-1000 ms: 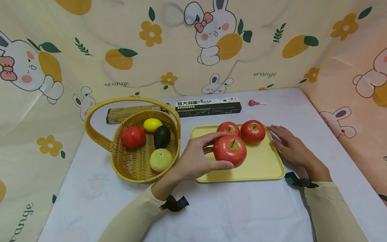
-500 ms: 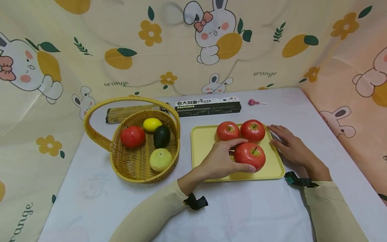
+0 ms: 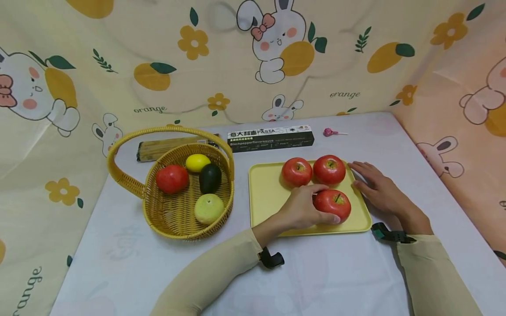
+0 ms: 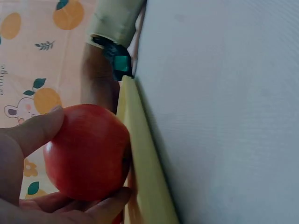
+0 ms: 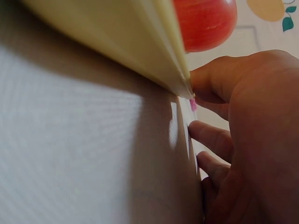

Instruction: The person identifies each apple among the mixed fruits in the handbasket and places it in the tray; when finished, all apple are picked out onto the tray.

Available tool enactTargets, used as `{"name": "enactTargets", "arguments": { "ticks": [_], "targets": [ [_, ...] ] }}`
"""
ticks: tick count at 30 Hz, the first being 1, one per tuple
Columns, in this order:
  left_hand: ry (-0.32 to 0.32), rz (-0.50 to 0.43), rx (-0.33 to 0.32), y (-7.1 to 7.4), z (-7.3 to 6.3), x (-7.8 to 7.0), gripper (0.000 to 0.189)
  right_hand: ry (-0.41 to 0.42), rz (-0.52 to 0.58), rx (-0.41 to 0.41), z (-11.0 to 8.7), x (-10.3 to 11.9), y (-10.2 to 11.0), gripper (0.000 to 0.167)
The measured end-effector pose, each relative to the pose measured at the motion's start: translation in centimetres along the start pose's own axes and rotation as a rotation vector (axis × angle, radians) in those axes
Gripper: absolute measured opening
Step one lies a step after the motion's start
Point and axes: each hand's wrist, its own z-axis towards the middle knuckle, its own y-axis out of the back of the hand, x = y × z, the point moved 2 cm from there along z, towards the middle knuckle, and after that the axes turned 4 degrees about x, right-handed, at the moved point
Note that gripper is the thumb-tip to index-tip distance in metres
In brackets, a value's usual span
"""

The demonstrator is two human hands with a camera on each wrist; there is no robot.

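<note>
My left hand (image 3: 302, 210) grips a red apple (image 3: 334, 206) from its left side, thumb in front and fingers behind. The apple is at the front right part of the yellow tray (image 3: 262, 219), low over its surface. In the left wrist view the apple (image 4: 88, 151) sits between thumb and fingers, right beside the tray (image 4: 145, 163). Two more red apples, one at the back middle (image 3: 296, 172) and one at the back right (image 3: 329, 170), lie on the tray. My right hand (image 3: 377, 186) rests at the tray's right edge, its thumb at the rim (image 5: 180, 70) and its other fingers on the table.
Left of the tray stands a wicker basket (image 3: 148, 210) with a tall handle, holding a red fruit (image 3: 172, 179), a lemon (image 3: 197, 163), an avocado (image 3: 210, 178) and a pale green fruit (image 3: 209, 209). Behind lie a pasta box (image 3: 270, 138), a pack of noodles (image 3: 166, 148) and a lollipop (image 3: 328, 132).
My left hand has carried the apple rightward and down, from in front of the back middle apple to the tray's front right. The right hand stays at the tray edge.
</note>
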Motion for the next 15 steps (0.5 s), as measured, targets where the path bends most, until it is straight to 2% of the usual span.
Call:
{"name": "enactTargets", "arguments": {
  "ticks": [5,10,15],
  "targets": [
    [0.008,0.069,-0.008,-0.58,0.14,0.05,0.080,0.008,-0.001,-0.007,0.00,0.13,-0.02,0.072],
    [-0.018,0.147,-0.005,-0.84,0.27,-0.17,0.081,0.009,0.001,-0.011,-0.05,0.09,-0.06,0.072],
    [-0.045,0.183,-0.026,-0.98,0.43,-0.29,0.080,0.008,0.011,-0.010,-0.05,-0.01,-0.05,0.072]
  ]
}}
